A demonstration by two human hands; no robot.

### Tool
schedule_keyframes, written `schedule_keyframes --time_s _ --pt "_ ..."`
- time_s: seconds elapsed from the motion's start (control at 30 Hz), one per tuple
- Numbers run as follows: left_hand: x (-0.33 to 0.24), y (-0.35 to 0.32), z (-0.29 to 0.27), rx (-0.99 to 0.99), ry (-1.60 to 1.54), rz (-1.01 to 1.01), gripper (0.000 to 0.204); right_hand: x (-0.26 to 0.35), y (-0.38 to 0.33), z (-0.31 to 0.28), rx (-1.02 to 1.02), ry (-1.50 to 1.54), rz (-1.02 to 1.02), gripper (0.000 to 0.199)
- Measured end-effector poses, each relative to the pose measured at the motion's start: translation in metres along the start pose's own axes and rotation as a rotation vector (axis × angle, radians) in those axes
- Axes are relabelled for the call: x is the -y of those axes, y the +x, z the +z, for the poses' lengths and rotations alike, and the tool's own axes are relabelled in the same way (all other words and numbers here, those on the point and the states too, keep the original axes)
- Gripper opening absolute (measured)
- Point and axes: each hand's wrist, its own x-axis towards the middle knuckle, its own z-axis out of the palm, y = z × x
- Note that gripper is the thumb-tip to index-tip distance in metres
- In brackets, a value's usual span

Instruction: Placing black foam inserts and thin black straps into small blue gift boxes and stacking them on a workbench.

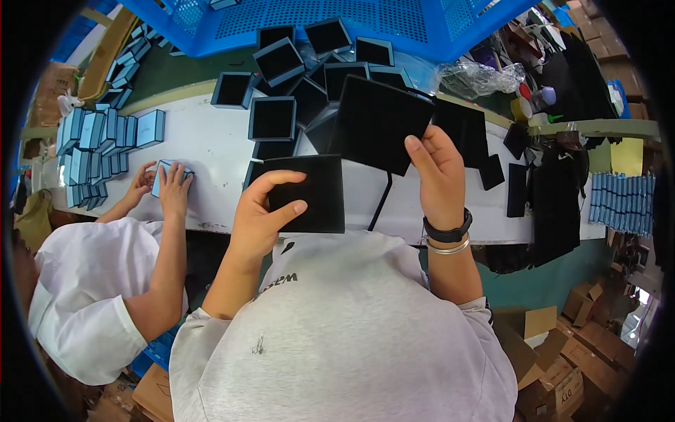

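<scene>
My left hand (259, 214) grips a flat black square pad (316, 193) by its left edge, just above the near edge of the white table (204, 148). My right hand (439, 176) holds a second, larger black square pad (376, 123) raised and tilted, fingers curled over its lower right corner. The two pads overlap slightly in the middle. A dark band and a metal bangle sit on my right wrist.
Several open black boxes (272, 117) lie on the table beyond the pads, below a blue perforated crate (365, 21). More black pads (467, 130) lie at right. A co-worker at left (165, 186) handles a light blue box beside stacked light blue boxes (98, 144). Cardboard boxes (562, 359) sit on the floor.
</scene>
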Motion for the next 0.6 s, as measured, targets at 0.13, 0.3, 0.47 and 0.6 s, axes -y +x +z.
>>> schedule_keyframes --time_s 0.13,0.3,0.47,0.6 --pt "0.006 -0.002 -0.014 -0.017 -0.015 0.000 0.038 -0.009 0.006 -0.002 -0.045 0.183 0.054 0.022" --pt "0.022 0.013 -0.028 -0.173 0.252 0.054 0.058 -0.036 0.022 -0.020 -0.194 0.256 0.041 0.034" --pt "0.033 0.038 -0.039 -0.240 0.104 0.034 0.066 -0.049 0.077 -0.083 -0.326 0.170 0.039 0.031" --pt "0.041 0.058 -0.064 -0.226 -0.068 -0.082 0.028 -0.022 0.175 -0.090 -0.223 -0.163 -0.079 0.047"
